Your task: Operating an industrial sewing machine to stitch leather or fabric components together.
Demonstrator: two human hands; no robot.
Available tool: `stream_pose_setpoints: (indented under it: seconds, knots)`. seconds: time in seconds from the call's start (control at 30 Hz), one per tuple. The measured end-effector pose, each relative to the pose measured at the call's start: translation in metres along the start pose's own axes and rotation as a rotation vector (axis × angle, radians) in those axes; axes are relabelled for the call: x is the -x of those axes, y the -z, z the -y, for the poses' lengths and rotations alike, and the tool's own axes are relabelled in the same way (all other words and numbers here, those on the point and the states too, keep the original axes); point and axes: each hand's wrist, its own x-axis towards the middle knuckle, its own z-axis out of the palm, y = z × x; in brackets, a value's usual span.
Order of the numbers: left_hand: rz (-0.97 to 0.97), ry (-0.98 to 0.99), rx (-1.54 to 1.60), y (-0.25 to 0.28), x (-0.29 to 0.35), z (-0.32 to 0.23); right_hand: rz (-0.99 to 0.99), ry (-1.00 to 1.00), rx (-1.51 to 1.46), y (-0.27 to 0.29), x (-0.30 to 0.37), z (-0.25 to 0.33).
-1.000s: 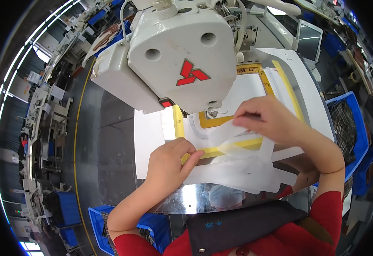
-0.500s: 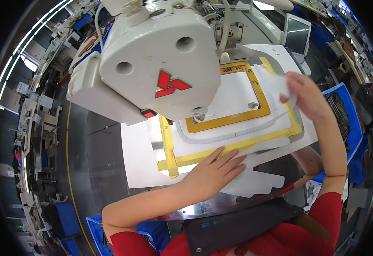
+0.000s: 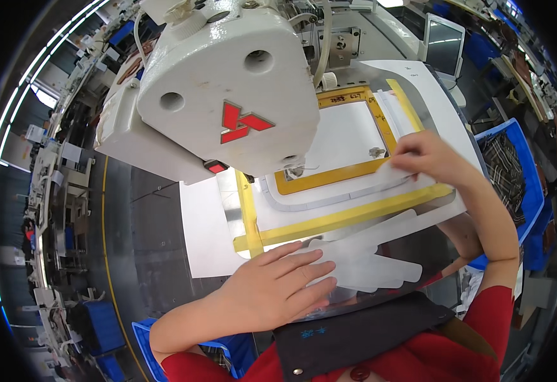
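Observation:
My right hand (image 3: 432,159) is closed in a pinch over the near right corner of the yellow frame (image 3: 336,178). A thin, translucent white strip (image 3: 385,178), smeared by motion, hangs from its fingertips over the white sheet. A curved grey outline runs around the frame. My left hand (image 3: 285,286) lies flat with fingers spread at the near edge of the board, beside a loose fan of translucent white strips (image 3: 380,270). Yellow tape (image 3: 342,219) borders the sheet. The white sewing machine head (image 3: 227,95) overhangs the frame's left part and hides it.
A blue crate (image 3: 520,178) with plaid cloth stands at the right, another blue crate (image 3: 240,350) near my left elbow. A small screen (image 3: 444,51) sits at the back right. Workbenches (image 3: 62,184) line the far left, past a yellow floor line (image 3: 106,242).
My right hand has come down and nearer, from beyond the frame's right side to its near right corner. My left hand has slid nearer and to the left, off the yellow tape.

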Motion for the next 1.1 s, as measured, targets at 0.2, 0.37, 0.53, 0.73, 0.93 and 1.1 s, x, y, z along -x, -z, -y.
stream_pose_setpoints:
  seconds: [0.2,0.37,0.53,0.73,0.93,1.1]
  knots:
    - [-0.200,0.026,-0.083,-0.031,-0.025,0.025,0.135,0.147,0.246,-0.079,-0.071,0.030]
    - [-0.210,0.383,-0.269,-0.057,-0.029,0.064,0.068,0.090,0.391,-0.075,-0.083,0.045]
    - [-0.241,0.328,-0.281,-0.058,-0.032,0.058,-0.011,0.242,0.387,-0.082,-0.086,0.029]
    - [-0.245,0.372,-0.193,-0.063,-0.034,0.064,-0.044,0.233,0.386,-0.082,-0.083,0.030]
    - [-0.226,0.387,-0.112,-0.058,-0.032,0.068,-0.047,0.081,0.384,-0.039,-0.057,0.021]
    - [-0.202,0.390,-0.138,-0.056,-0.031,0.067,-0.115,0.016,0.268,-0.013,-0.035,-0.002]
